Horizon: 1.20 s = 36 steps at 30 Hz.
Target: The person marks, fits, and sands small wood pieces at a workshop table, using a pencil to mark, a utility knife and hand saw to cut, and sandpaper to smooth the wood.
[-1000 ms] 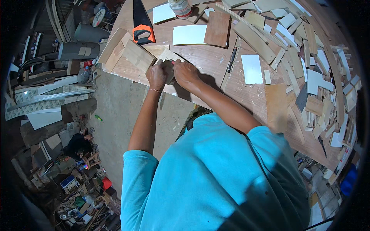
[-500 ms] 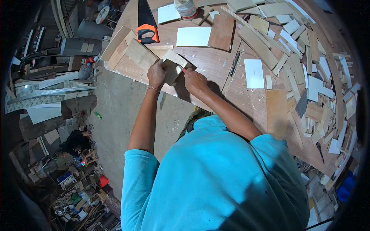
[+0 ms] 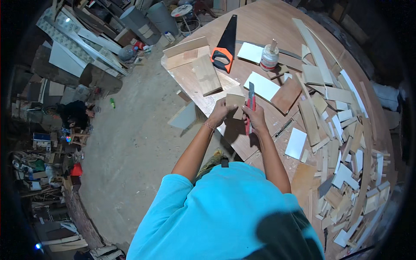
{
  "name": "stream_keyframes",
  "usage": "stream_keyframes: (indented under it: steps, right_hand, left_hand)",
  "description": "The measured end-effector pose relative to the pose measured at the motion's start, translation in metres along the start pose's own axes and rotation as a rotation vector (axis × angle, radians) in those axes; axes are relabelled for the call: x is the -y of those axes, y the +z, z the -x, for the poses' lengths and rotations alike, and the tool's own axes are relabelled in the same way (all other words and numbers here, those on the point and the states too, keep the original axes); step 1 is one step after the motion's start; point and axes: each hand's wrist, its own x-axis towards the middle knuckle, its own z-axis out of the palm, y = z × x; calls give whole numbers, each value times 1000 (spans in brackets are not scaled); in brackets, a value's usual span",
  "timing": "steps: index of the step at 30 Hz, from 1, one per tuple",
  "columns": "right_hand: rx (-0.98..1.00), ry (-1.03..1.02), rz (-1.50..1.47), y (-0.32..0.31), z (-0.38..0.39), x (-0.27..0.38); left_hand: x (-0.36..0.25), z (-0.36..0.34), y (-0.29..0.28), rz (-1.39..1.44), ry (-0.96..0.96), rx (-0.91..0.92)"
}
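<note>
My left hand (image 3: 219, 112) grips a small, pale wooden block (image 3: 234, 101) above the table's front edge. Beside it, my right hand (image 3: 256, 119) is closed on a red utility knife (image 3: 250, 104), held upright with its blade pointing away from me. Behind the block lie a plywood offcut (image 3: 206, 76) and a hand saw (image 3: 222, 55) with an orange and black handle. A white panel (image 3: 261, 86) and a brown board (image 3: 286, 96) lie farther back, near a jar (image 3: 269, 60) with a stick in it.
Many wood offcuts (image 3: 349, 138) cover the right of the wooden table (image 3: 255, 26). Concrete floor (image 3: 117, 151) lies to the left, with a small green bottle (image 3: 112, 103). A person in dark clothing (image 3: 73, 115) crouches among piled materials at the far left. A stool (image 3: 182, 13) stands behind.
The view has turned, shifting the table rightward and lower in the picture. The red knife, mostly hidden earlier, now stands upright in my right hand, with its blade clear.
</note>
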Motion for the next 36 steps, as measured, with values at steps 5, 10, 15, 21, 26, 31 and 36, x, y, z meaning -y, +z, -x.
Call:
stream_keyframes:
  steps: [5,10,15,21,26,31,36]
  right_hand:
    - [98,-3,8,6,10,25]
    - [204,-9,42,6,24,37]
    - [225,-10,145,13,43,60]
    - [124,-189,260,26,48,70]
    - [-28,-281,533,17,40,68]
    - [85,-202,405,23,50,75]
    - [26,-271,740,23,48,68]
  left_hand:
    - [1,17,-9,331,70,-23]
    - [-19,40,-3,334,133,37]
    - [-29,56,2,328,78,220]
    - [-37,62,6,366,141,242]
    - [-49,67,3,411,150,342]
    - [-48,70,0,300,179,279]
    - [-48,69,-3,343,140,324]
